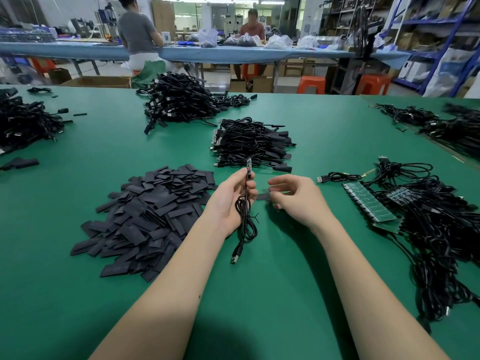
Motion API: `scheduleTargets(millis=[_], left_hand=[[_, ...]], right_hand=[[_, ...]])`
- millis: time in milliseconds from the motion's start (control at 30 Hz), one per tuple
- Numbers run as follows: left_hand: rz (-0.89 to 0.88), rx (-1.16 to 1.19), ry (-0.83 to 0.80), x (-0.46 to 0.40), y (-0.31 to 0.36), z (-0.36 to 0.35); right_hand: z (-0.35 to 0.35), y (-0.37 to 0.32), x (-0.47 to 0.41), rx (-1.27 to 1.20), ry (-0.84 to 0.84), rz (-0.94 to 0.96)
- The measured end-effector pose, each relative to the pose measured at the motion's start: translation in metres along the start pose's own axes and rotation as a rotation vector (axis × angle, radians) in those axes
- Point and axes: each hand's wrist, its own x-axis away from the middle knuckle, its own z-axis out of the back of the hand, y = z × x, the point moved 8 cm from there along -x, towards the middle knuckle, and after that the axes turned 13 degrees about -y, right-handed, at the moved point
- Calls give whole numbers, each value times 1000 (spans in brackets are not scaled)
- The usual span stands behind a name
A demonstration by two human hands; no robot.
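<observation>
our left hand (228, 201) pinches the cable (245, 211) above the green table (272, 281), its small board (248, 165) bare on top. our right hand (296, 198) pinches a black sleeve (263, 196) just beside it. we judge the sleeve is not yet slid on.

Both bare forearms are stretched forward from the lower edge and drawn together toward the middle. The left hand (230, 201) is turned palm inward, its fingers curled, with a cable (243, 203) pinched between thumb and fingertips. The right hand (298, 200) is held just beside it, palm down and fingers bent, with a black sleeve (263, 196) pinched at its fingertips.
</observation>
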Motion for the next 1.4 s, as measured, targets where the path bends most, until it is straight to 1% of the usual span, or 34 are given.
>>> scheduleTargets(millis=[67,133,233,300,400,467,533,567,633,700,733,800,933,1000,1133,1200,1300,1400], left_hand=[[-8,37,4,0,0,1],[-13,64,5,1,1,1],[4,46,-9,1,1,1],[13,40,-15,1,0,1],[5,29,-18,0,-1,1],[-15,-35,-23,-1,0,1],[-30,-148,-35,-2,0,0],[-32,-199,-49,-2,0,-1],[-24,-263,-84,-2,-2,-5],[-6,-313,-115,-1,-3,-8],[3,-341,-129,-1,-4,-9],[18,-405,-157,0,-6,-11],[29,-463,-180,1,-7,-11],[32,-444,-184,1,-7,-11],[41,-443,-181,-1,-8,-10],[37,-441,-178,-2,-8,-9],[22,-410,-169,-3,-8,-8],[22,-416,-169,-3,-8,-8]], right_hand=[[-3,-9,-1,267,9,19],[-6,-19,-3,479,-3,50],[-13,-21,-7,691,-94,50],[-14,-20,-8,694,-123,35],[-9,-20,-8,683,-104,1],[-7,-18,-8,668,-103,-34],[0,-18,-6,565,-61,-35],[5,-18,-4,464,-25,-33],[12,-14,2,122,-4,-36],[11,-10,8,-249,-70,-45],[11,-8,10,-365,-101,-44],[10,-7,12,-503,-154,-22],[6,-5,13,-626,-206,5],[7,-2,12,-692,-176,7],[15,7,11,-910,-86,29],[18,10,12,-882,-65,29],[13,11,14,-695,-93,-6],[7,6,14,-740,-132,1]])
